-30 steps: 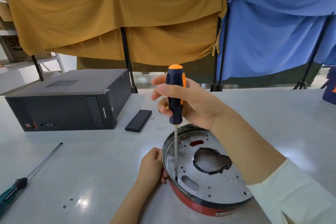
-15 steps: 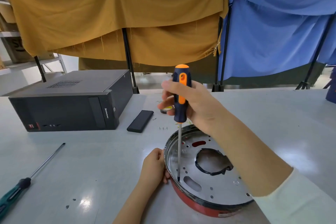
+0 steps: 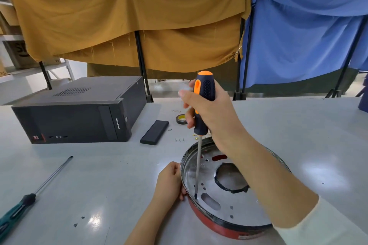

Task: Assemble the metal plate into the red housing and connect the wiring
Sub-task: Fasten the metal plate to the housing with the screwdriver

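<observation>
A round red housing [image 3: 223,226] lies on the table near me, and a shiny metal plate [image 3: 235,208] with several holes and a large central cutout sits inside it. My right hand [image 3: 211,109] grips the black and orange handle of a screwdriver [image 3: 202,105] held upright. Its tip rests on the plate close to the left rim. My left hand [image 3: 169,181] holds the housing's left edge. No wiring shows.
A black computer case [image 3: 79,113] stands at the left. A black flat box [image 3: 154,132], a tape roll [image 3: 181,119] and small screws [image 3: 179,140] lie behind the housing. A green-handled screwdriver [image 3: 29,199] lies at the left front. Cloth-draped stands back the table.
The orange stripe on the screwdriver handle has turned round in my right hand. The tip stays at the same spot on the plate. My left hand keeps hold of the rim.
</observation>
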A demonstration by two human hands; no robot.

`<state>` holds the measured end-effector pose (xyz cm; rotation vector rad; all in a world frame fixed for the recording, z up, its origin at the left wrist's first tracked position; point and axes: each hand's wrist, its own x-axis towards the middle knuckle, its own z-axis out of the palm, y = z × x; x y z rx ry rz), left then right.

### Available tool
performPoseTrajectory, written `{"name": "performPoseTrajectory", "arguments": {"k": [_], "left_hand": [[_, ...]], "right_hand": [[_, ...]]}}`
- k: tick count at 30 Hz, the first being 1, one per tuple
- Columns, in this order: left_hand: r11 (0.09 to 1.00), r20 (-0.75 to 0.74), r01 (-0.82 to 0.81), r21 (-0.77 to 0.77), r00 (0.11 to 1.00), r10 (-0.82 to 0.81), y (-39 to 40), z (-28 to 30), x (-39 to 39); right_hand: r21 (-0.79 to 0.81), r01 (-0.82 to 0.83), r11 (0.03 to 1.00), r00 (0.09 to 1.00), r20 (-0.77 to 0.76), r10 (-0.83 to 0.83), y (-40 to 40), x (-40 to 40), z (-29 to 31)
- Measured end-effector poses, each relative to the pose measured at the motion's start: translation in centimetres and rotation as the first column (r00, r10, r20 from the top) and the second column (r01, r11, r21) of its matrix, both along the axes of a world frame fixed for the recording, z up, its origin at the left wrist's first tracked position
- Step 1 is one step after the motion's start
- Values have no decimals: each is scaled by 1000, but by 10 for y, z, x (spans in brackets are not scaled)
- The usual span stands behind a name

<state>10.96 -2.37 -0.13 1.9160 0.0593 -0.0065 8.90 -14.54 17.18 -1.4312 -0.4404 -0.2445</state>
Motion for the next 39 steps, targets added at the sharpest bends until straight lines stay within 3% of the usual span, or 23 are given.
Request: {"name": "performPoseTrajectory", "arguments": {"k": [3,5,7,9,11,13,15,18,21,24,27,30,33,36,39], "left_hand": [[1000,-2,3,10,1000,-3,1,-1,2],[1000,-5,6,2,1000,-6,0,-1,2],[1000,-6,8,-1,1000,-8,1,-1,1],[1000,-4,7,-1,1000,-7,1,-2,1],[1000,-1,5,-2,1000,-5,0,-2,2],[1000,0,-4,1,1000,4,0,-2,1],[1000,-6,-15,-11,1000,15,0,-2,1],[1000,-8,-9,-13,1000,9,1,-3,2],[1000,-7,9,-3,1000,-9,2,-4,4],[999,-5,30,-13,1000,-31,3,-4,5],[999,-4,42,-28,999,-42,4,-4,6],[1000,-10,10,-23,1000,-10,2,-4,6],[1000,-9,-13,-17,1000,13,0,-3,4],[1000,-14,-21,-6,1000,21,0,-2,1],[1000,-44,-7,-7,999,7,2,-2,1]], "right_hand": [[53,-405,913,907,-101,408,-12,9,10],[72,-502,862,857,-98,507,-14,11,12],[79,-492,867,861,-101,498,-10,10,12],[95,-340,936,932,-101,348,-3,8,9],[103,-22,994,996,-84,31,4,5,2],[89,259,962,966,-2,-259,11,1,-3],[47,292,955,953,75,-294,13,-2,-4],[11,-37,999,999,5,37,6,-1,4],[2,-441,897,889,-133,438,-8,6,14],[-58,-584,810,810,-103,577,-12,6,17],[32,-436,899,893,-105,437,-4,3,13],[90,-19,996,996,-88,27,6,-2,4],[104,302,948,952,8,-304,20,-5,-3],[68,297,952,952,59,-301,24,-4,-1],[35,43,998,999,-16,-43,14,0,4]]}}
